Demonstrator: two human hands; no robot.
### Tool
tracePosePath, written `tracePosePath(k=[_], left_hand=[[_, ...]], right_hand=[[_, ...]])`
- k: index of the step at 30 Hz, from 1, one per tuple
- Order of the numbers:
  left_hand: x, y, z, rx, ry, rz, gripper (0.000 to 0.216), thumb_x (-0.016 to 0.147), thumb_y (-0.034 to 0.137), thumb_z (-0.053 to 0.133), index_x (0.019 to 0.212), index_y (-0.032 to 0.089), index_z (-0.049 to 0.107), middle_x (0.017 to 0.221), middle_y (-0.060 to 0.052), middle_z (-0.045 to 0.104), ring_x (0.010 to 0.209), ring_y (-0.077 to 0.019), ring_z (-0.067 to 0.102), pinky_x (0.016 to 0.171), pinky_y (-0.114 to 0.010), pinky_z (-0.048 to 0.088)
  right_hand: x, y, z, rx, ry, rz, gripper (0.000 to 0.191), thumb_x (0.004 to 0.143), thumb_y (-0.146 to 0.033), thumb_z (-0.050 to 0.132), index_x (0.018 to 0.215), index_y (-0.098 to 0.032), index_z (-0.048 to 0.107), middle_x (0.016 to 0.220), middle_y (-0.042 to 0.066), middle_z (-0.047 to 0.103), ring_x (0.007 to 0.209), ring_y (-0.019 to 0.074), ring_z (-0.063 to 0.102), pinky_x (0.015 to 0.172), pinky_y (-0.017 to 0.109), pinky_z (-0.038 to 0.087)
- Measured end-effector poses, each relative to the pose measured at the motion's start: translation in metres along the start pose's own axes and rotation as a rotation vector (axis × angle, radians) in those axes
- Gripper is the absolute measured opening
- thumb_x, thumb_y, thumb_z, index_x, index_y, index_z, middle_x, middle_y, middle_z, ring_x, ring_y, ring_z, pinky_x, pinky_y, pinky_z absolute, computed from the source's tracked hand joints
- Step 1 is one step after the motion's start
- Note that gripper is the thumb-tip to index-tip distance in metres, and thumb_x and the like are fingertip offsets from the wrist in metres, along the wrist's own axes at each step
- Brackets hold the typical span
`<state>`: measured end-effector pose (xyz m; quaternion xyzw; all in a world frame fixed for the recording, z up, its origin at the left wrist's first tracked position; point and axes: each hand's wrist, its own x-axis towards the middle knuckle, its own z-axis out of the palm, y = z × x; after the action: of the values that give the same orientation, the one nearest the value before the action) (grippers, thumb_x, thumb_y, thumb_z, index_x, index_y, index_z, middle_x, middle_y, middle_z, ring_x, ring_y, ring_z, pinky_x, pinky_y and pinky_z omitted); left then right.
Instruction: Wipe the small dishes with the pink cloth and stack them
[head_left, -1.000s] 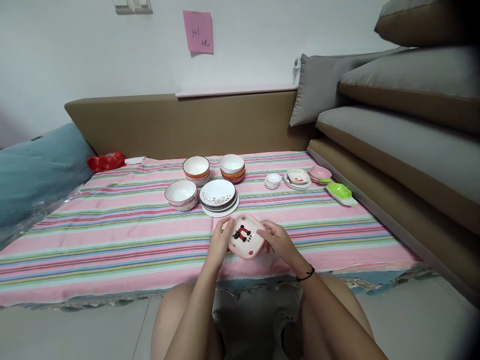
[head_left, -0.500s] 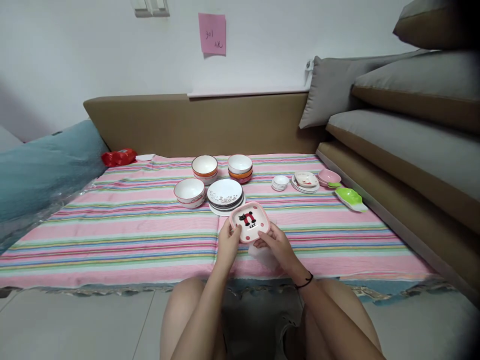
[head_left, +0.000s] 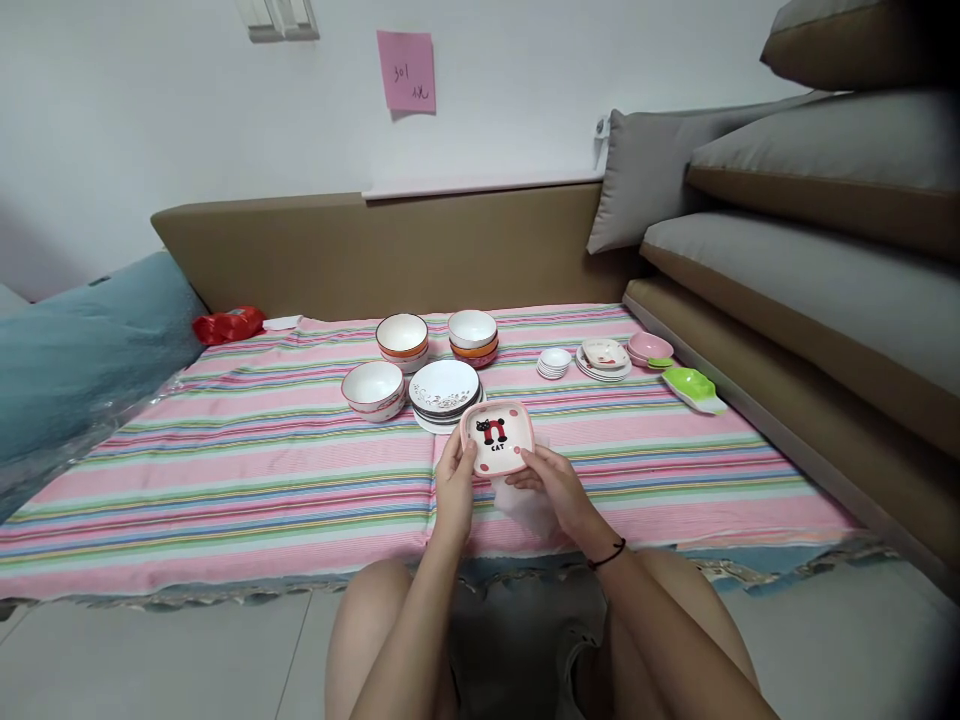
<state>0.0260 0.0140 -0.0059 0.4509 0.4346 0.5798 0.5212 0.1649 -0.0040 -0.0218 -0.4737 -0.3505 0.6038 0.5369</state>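
Observation:
A small square dish [head_left: 511, 437] with a pink rim, pink dots and a black-and-red cat picture is held up, tilted toward me. My left hand [head_left: 455, 482] is closed on its left edge, thumb on top. My right hand [head_left: 556, 486] grips its lower right edge, with a black band on the wrist. Below the right hand hangs a white tissue or cloth [head_left: 525, 508]; how it is held is hidden. Just behind the dish stands a stack of plates [head_left: 444, 386], the top one flower-patterned.
Bowl stacks [head_left: 375, 388] surround the plates on the striped cloth [head_left: 300, 490]. To the right lie small white dishes [head_left: 554, 362], plates with a square dish [head_left: 604, 358], pink bowls [head_left: 650, 348] and a green leaf-shaped dish [head_left: 691, 386]. Cushions [head_left: 810, 270] line the right side.
The dish has turned slightly in my hands and both hands still hold it. The whole view has shifted a little, with the background moving left.

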Motion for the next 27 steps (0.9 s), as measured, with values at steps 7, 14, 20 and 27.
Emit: tracePosePath(k=[7,14,20,27], left_hand=[[0.000,-0.005,-0.001,0.085,-0.037,-0.135,0.056,0.074,0.046,0.064,0.122,0.019,0.053,0.110,-0.010,0.065,0.089,-0.0201,0.063,0.068,-0.027,0.050],[-0.006,-0.008,-0.003,0.257,-0.194,-0.290,0.049,0.080,0.052,0.053,0.047,0.016,0.054,0.042,-0.003,0.049,0.042,-0.0129,0.045,0.047,-0.025,0.036],[-0.013,-0.005,-0.003,0.302,-0.259,-0.229,0.058,0.084,0.055,0.042,0.040,0.018,0.048,0.038,-0.003,0.044,0.038,-0.0125,0.041,0.044,-0.026,0.031],[-0.013,-0.009,0.001,0.159,-0.196,-0.319,0.051,0.080,0.054,0.045,0.048,0.016,0.055,0.043,-0.005,0.052,0.036,-0.0131,0.045,0.042,-0.026,0.035]], right_hand=[[0.000,0.000,-0.006,-0.083,0.021,-0.136,0.036,0.074,-0.051,0.066,0.083,-0.017,0.068,0.073,0.005,0.071,0.069,0.0225,0.067,0.067,0.033,0.052],[-0.001,0.000,-0.003,-0.231,-0.011,-0.186,0.024,0.077,-0.042,0.062,0.084,-0.019,0.061,0.053,-0.002,0.059,0.049,0.0160,0.054,0.051,0.028,0.043],[0.000,0.009,0.000,-0.348,0.035,-0.126,0.030,0.076,-0.047,0.059,0.067,-0.019,0.058,0.051,0.001,0.057,0.050,0.0175,0.054,0.051,0.030,0.043],[0.001,0.014,0.002,-0.314,0.067,-0.239,0.025,0.077,-0.043,0.059,0.078,-0.019,0.054,0.058,-0.002,0.054,0.052,0.0138,0.049,0.051,0.027,0.040]])
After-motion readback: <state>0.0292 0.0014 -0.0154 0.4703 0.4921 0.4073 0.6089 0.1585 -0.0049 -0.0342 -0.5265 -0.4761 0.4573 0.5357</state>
